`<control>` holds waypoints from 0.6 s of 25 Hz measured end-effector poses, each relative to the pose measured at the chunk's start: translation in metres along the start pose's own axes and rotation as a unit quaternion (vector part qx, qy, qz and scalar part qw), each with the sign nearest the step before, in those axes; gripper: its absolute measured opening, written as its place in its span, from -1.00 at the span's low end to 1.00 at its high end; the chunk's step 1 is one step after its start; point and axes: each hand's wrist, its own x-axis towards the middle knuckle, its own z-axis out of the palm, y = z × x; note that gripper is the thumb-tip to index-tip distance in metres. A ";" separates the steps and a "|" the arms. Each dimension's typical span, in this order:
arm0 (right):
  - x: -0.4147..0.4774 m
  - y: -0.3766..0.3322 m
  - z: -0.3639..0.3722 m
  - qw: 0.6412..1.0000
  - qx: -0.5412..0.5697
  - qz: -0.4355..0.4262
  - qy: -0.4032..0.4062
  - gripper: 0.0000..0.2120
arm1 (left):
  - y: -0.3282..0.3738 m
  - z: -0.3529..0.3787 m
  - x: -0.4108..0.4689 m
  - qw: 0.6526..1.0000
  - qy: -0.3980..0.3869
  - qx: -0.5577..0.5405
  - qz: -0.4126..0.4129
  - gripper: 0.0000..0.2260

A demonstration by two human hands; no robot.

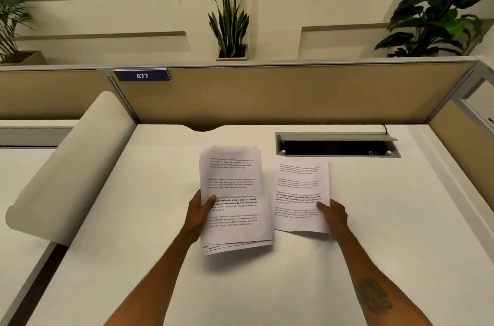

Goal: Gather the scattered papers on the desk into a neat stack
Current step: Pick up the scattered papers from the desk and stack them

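A stack of several printed white papers point(235, 200) is held above the white desk point(387, 218), its lower edges fanned and uneven. My left hand point(199, 212) grips the stack by its left edge, thumb on the top sheet. To its right a single printed sheet point(300, 194) is lifted a little off the desk, close to the stack's right edge. My right hand point(334, 216) pinches that sheet at its lower right, thumb on top.
An open cable tray point(336, 145) with a raised grey lid is sunk into the desk just behind the single sheet. A tan partition point(294, 93) closes the back; a rounded divider point(72, 165) stands at the left. Plants sit beyond the partition.
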 end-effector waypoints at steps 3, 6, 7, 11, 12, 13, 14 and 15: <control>-0.008 0.006 -0.022 0.993 0.112 -0.026 -0.010 -0.74 | 0.000 0.010 -0.002 1.000 0.016 0.010 0.015 -0.68; -0.017 0.010 -0.049 0.969 0.245 -0.008 -0.035 -0.80 | 0.001 0.023 -0.005 0.999 0.024 0.005 0.026 -0.67; -0.020 0.011 -0.055 0.963 0.265 -0.006 -0.051 -0.80 | 0.001 0.028 -0.006 0.999 0.023 0.004 0.028 -0.67; -0.026 0.012 -0.067 0.951 0.278 -0.030 -0.133 -0.78 | 0.007 0.051 -0.011 1.000 -0.002 -0.011 0.027 -0.68; -0.028 0.011 -0.066 0.948 0.275 -0.039 -0.155 -0.75 | 0.010 0.058 -0.013 1.000 -0.012 -0.014 0.025 -0.68; -0.030 0.009 -0.063 0.946 0.270 -0.048 -0.175 -0.72 | 0.014 0.065 -0.015 0.999 -0.023 -0.015 0.022 -0.68; -0.032 0.007 -0.060 0.944 0.262 -0.057 -0.190 -0.69 | 0.017 0.072 -0.017 0.999 -0.035 -0.017 0.020 -0.68; -0.034 0.005 -0.055 0.945 0.251 -0.066 -0.199 -0.68 | 0.022 0.078 -0.019 0.999 -0.045 -0.019 0.020 -0.69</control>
